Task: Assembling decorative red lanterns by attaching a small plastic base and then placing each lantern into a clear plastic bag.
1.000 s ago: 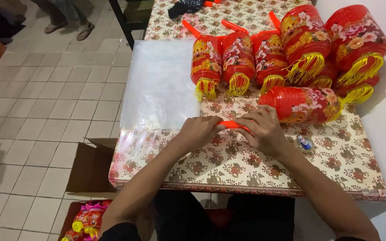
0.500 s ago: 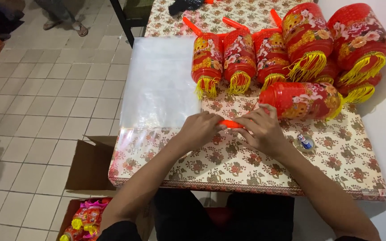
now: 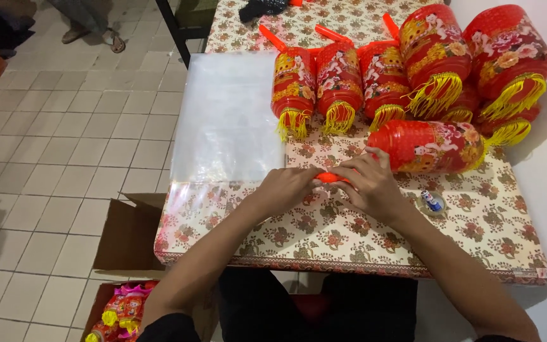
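Gripping the orange stick (image 3: pixel 332 178), both hands stay put.

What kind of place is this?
Probably a small home workshop for packing decorations: red lanterns line a floral-clothed table, beside clear plastic bags and a carton of more lanterns on the floor.

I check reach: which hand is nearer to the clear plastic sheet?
Left. The left hand lies just beside the corner of the clear plastic sheet; the right hand is farther, beyond the left.

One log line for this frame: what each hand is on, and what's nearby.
left hand: holds orange stick | right hand: same stick, beside lying red lantern | near: clear plastic sheets, lantern row
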